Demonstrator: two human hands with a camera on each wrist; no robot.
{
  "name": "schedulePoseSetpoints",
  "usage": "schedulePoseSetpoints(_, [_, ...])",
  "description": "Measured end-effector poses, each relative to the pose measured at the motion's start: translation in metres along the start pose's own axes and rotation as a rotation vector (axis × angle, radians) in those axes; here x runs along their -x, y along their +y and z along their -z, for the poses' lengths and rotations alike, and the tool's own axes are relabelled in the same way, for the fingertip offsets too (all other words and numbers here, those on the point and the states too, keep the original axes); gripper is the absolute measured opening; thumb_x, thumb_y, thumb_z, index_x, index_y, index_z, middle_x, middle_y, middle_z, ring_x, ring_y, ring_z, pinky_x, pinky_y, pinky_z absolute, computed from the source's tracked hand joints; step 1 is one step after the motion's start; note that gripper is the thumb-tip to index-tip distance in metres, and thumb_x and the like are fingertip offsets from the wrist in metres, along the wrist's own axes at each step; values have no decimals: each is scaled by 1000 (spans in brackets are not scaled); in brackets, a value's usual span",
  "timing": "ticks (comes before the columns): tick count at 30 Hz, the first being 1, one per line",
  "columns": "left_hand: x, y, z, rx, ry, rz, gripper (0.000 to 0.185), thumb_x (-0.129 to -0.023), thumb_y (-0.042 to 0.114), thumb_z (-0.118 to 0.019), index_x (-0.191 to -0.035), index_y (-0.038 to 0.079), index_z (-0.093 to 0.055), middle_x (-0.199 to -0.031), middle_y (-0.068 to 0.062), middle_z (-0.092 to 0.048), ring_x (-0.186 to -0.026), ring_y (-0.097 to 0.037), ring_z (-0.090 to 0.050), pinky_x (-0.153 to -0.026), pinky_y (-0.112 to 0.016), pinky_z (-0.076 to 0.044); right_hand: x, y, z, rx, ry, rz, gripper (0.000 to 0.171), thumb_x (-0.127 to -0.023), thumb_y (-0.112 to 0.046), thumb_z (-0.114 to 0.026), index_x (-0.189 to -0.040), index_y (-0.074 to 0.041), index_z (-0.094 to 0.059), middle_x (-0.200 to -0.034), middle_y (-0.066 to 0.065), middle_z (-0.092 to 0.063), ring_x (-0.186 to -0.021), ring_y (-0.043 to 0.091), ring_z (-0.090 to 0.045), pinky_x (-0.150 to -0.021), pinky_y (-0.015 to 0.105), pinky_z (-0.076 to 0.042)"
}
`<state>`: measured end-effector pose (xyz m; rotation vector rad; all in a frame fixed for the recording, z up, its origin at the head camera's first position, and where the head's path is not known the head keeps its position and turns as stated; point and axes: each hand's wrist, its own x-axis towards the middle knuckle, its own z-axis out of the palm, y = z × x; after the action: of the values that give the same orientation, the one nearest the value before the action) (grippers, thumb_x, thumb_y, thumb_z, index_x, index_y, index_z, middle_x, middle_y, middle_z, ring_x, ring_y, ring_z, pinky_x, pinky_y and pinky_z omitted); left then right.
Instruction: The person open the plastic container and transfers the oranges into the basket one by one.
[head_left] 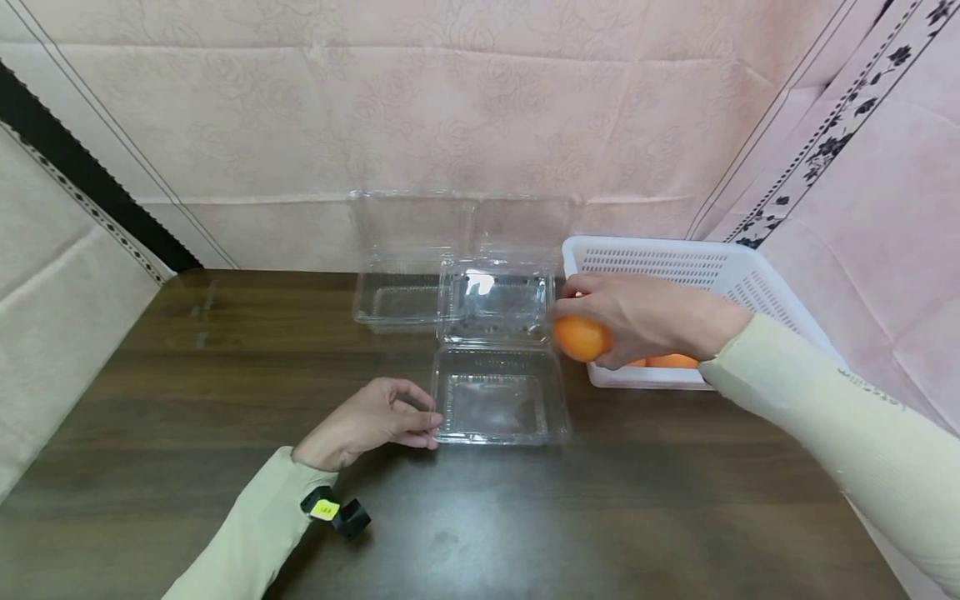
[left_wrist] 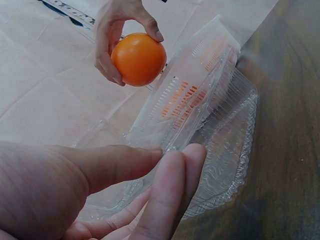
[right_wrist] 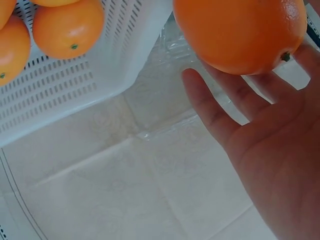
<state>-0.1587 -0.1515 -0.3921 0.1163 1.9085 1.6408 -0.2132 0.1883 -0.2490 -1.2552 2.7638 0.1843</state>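
My right hand [head_left: 648,317] holds an orange [head_left: 582,338] in its fingers, just above the left edge of a white basket. In the right wrist view that orange [right_wrist: 240,32] rests against the fingers. My left hand [head_left: 375,421] pinches the near left rim of a clear plastic clamshell box [head_left: 498,408] between thumb and fingers. The box stands unfolded on the table, its lid [head_left: 495,304] laid back behind the base. From the left wrist view, the fingertips [left_wrist: 155,160] meet at the clear plastic edge.
The white perforated basket [head_left: 780,283] on the right contains several more oranges [right_wrist: 70,27]. Behind the front box is a second unfolded clear box [head_left: 393,304], its raised lid against the pink patterned cloth [head_left: 480,117]. A dark wooden table [head_left: 187,417] lies beneath everything.
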Motion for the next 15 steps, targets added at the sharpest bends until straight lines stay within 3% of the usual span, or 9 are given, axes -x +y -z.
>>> schedulePoseSetpoints(15, [0,1,-1,9,3,3,37,-95,8,-72,-124,-9,-56,-96,-19,-78,-82,-22,-78,-85,-39,-64,9,12,-2,-16,11,-12,57,-71,-18,-88,-123,-26,-66,-113,-2,-59,-97,18,-59,-85,35,-57])
